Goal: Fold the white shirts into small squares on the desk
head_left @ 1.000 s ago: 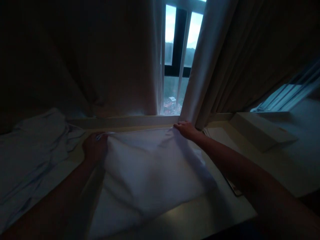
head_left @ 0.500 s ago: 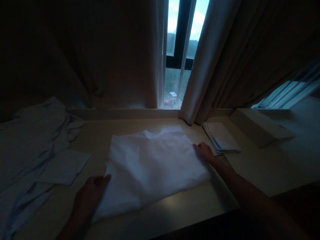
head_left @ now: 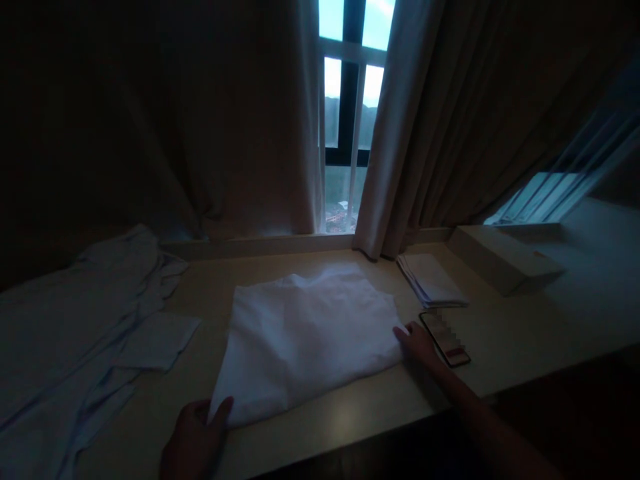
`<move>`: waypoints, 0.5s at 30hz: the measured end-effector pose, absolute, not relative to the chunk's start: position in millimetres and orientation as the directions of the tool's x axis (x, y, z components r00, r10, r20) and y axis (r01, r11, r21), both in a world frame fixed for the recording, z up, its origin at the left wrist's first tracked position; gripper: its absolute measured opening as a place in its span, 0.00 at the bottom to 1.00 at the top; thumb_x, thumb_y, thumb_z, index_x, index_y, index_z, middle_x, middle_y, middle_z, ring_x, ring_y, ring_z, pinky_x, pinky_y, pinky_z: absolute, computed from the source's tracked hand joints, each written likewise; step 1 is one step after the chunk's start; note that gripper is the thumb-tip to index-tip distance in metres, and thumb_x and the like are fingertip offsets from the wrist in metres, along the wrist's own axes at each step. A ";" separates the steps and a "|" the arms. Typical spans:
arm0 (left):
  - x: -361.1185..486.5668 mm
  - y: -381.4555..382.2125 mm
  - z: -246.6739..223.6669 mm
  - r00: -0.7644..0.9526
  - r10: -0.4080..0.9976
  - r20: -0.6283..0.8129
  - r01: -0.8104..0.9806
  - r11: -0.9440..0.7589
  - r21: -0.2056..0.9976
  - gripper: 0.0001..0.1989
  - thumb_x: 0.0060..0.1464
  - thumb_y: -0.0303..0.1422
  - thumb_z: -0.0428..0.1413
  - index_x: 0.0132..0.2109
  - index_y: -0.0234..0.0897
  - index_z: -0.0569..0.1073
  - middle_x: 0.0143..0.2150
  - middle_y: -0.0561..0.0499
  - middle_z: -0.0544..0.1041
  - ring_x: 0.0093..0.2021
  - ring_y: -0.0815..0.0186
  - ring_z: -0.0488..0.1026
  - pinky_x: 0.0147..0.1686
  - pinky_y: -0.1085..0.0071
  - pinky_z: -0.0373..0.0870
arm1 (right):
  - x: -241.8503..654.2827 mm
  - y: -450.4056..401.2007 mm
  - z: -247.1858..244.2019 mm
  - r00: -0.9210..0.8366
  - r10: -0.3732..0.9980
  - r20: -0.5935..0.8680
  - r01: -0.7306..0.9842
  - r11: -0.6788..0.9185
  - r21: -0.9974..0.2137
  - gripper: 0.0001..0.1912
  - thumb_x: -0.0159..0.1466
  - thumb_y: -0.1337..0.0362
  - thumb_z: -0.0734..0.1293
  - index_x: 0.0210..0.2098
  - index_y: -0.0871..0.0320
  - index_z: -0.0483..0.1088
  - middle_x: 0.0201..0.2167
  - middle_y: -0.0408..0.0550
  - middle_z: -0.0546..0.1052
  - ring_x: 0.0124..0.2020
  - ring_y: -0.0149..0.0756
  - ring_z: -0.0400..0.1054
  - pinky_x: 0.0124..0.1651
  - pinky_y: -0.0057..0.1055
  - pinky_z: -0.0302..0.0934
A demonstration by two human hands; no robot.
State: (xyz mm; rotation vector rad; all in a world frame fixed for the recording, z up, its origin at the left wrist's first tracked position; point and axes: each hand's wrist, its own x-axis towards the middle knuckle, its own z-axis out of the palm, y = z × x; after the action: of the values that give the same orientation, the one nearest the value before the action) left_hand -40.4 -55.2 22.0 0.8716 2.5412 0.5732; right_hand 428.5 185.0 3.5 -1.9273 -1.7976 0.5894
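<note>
A white cloth (head_left: 310, 340) lies spread on the pale tabletop (head_left: 345, 417), with soft wrinkles across it. Its near left corner is pinched between the thumb and fingers of my left hand (head_left: 200, 430). At the cloth's right edge, close to the near right corner, my right hand (head_left: 419, 343) grips the fabric. Just right of that hand lies a phone (head_left: 447, 340) with a lit screen. The scene is dim.
On the left is a heap of loose white cloths (head_left: 100, 320). A folded white stack (head_left: 435, 279) lies at the back right, beside a pale box (head_left: 505, 257). Curtains (head_left: 395, 133) hang behind the table around a narrow window (head_left: 345, 120).
Both hands have moved nearer to the table's front edge along the cloth's sides. The phone, mostly hidden by my right arm before, now shows. The view has tilted up.
</note>
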 end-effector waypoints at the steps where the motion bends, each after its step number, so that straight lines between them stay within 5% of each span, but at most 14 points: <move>1: -39.1 -57.8 21.8 -0.729 0.645 -0.230 0.475 0.718 0.509 0.36 0.48 0.59 0.47 0.51 0.32 0.68 0.49 0.37 0.75 0.45 0.51 0.75 0.46 0.59 0.69 | 431.1 177.4 2.3 0.064 0.998 -0.001 0.801 -0.052 -0.597 0.18 0.59 0.49 0.64 0.29 0.59 0.69 0.27 0.49 0.75 0.28 0.36 0.68 0.30 0.28 0.53; 8: -46.9 -63.6 32.1 -0.702 0.687 -0.190 0.441 0.629 0.640 0.29 0.44 0.53 0.49 0.44 0.34 0.73 0.53 0.37 0.75 0.53 0.49 0.73 0.56 0.59 0.65 | 439.5 142.1 17.5 0.083 0.990 0.110 0.552 0.046 -0.832 0.22 0.59 0.45 0.61 0.29 0.59 0.72 0.28 0.50 0.77 0.32 0.41 0.70 0.36 0.31 0.58; 15: -42.1 -90.7 28.0 -0.794 0.587 -0.158 0.362 0.665 0.654 0.26 0.45 0.54 0.48 0.41 0.40 0.72 0.42 0.43 0.80 0.42 0.50 0.77 0.43 0.58 0.72 | 446.2 102.7 11.4 0.236 0.961 0.143 0.546 -0.009 -0.838 0.21 0.58 0.45 0.60 0.25 0.57 0.70 0.26 0.50 0.76 0.31 0.41 0.69 0.34 0.31 0.58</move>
State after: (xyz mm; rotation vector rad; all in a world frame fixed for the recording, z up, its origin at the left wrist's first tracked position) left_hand -42.1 -90.7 28.0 0.7497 2.5257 0.8810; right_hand 446.2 102.7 11.4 -1.6698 -1.4202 0.6226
